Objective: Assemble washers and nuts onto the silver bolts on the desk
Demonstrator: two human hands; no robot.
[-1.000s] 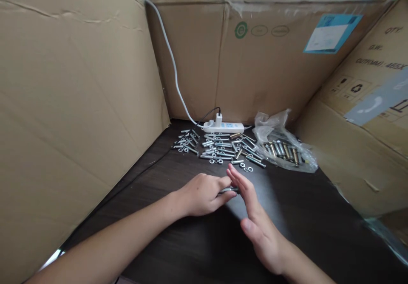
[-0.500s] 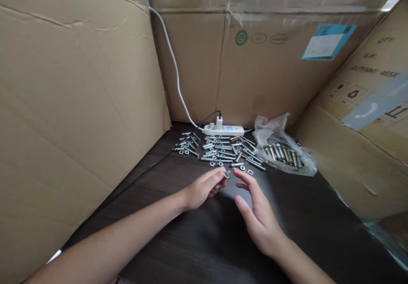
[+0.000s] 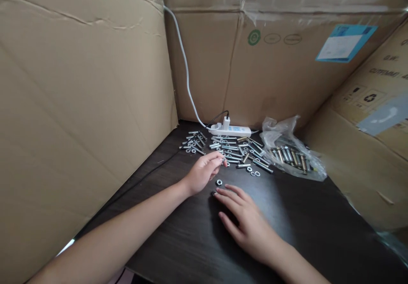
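Observation:
My left hand (image 3: 204, 172) is closed in a pinch at the near edge of the loose hardware. A small glint of metal shows at its fingertips, too small to name. My right hand (image 3: 247, 216) is spread low over the dark table, fingers apart. Beside its fingertips lies a silver hex nut (image 3: 219, 182). A small dark ring-like piece (image 3: 214, 193) sits at the tip of one finger, apparently touching it. Beyond the hands are several silver bolts (image 3: 230, 147), metal sleeves (image 3: 244, 166) and washers (image 3: 257, 174).
A clear plastic bag (image 3: 310, 167) of anchor bolts (image 3: 288, 156) lies at the right. Behind the hardware stands a white power strip (image 3: 237, 130) with a plugged-in charger (image 3: 226, 123). A black cable (image 3: 149, 171) crosses the left side. Cardboard walls (image 3: 204, 63) surround the table.
My left hand has moved forward to the hardware. My right hand has lowered to the table. The hex nut and dark ring now show on the tabletop between the hands. The view has shifted slightly.

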